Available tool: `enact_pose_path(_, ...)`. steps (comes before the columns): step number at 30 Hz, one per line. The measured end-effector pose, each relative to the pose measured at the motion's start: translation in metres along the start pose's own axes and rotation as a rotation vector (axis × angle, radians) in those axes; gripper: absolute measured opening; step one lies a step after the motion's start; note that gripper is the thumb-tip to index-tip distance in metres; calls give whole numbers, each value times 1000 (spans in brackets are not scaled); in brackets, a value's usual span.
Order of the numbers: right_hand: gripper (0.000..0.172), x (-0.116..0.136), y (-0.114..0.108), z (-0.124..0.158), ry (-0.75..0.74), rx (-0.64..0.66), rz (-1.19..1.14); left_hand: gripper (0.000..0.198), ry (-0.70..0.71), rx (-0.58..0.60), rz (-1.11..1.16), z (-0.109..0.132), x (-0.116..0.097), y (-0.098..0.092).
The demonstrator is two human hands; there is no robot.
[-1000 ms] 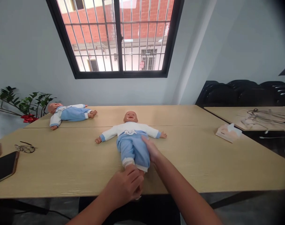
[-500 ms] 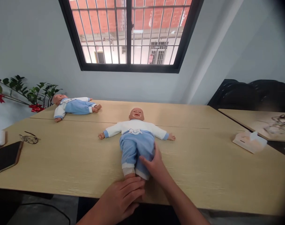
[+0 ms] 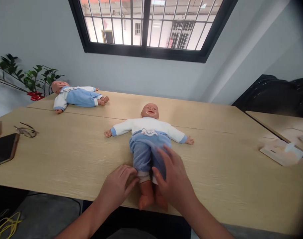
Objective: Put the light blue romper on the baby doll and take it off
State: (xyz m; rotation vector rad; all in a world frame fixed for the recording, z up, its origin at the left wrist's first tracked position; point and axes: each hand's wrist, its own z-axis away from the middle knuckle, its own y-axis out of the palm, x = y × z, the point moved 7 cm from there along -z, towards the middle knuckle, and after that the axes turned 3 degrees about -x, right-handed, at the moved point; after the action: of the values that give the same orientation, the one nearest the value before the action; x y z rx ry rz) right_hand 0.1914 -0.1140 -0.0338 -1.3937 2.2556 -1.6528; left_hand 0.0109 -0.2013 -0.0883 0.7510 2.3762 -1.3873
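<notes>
A baby doll [image 3: 151, 124] in a white top lies on its back, arms spread, feet toward me. Its light-blue trousers [image 3: 143, 156] have white cuffs, and both brown feet [image 3: 146, 196] are bare. My left hand [image 3: 119, 182] is at the cuff of the leg on the left, thumb and forefinger closed in on its edge. Over the other trouser leg, my right hand [image 3: 175, 176] rests with thumb and fingers apart, partly hiding that leg and foot.
Another doll [image 3: 81, 96] in the same clothes lies at the back left beside a plant [image 3: 38, 78]. Glasses [image 3: 27, 130] and a phone [image 3: 3, 149] are on the left of the table [image 3: 79, 159]. A tissue pack [image 3: 281, 152] lies at the right.
My left hand has left the doll's feet and moved up to the left cuff. My right hand's fingers have spread over the other leg. The feet now show, and the camera has tilted down.
</notes>
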Motion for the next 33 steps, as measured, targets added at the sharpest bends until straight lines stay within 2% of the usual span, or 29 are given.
enact_pose_path(3,52,13,15,-1,-62,76,30,10,7,-2,-25,-3,-2,5)
enact_pose_path(7,50,11,28,4,-74,102,88,16,21,-12,-17,-5,-3,4)
enact_pose_path(13,45,6,27,14,-93,114,139,15,199,55,89,6,-19,2)
enact_pose_path(16,38,7,17,5,-95,131,117,13,174,109,217,-1,-11,-1)
enact_pose_path(18,29,10,9,-16,-101,140,60,18,18,52,300,-21,12,-6)
enact_pose_path(21,29,20,6,-73,-182,167,-13,23,-364,-113,410,-65,67,-9)
enact_pose_path(23,30,27,19,-117,-258,241,47,34,-527,-24,657,-96,95,9)
enact_pose_path(25,32,27,45,-153,-287,407,186,43,-538,108,766,-120,108,26)
enact_pose_path(28,31,20,75,-182,-268,638,321,45,-516,261,852,-134,117,42)
enact_pose_path(30,23,18,81,-187,-266,689,320,41,-500,308,896,-131,118,46)
enact_pose_path(33,11,23,75,-184,-293,664,229,35,-482,297,955,-123,116,44)
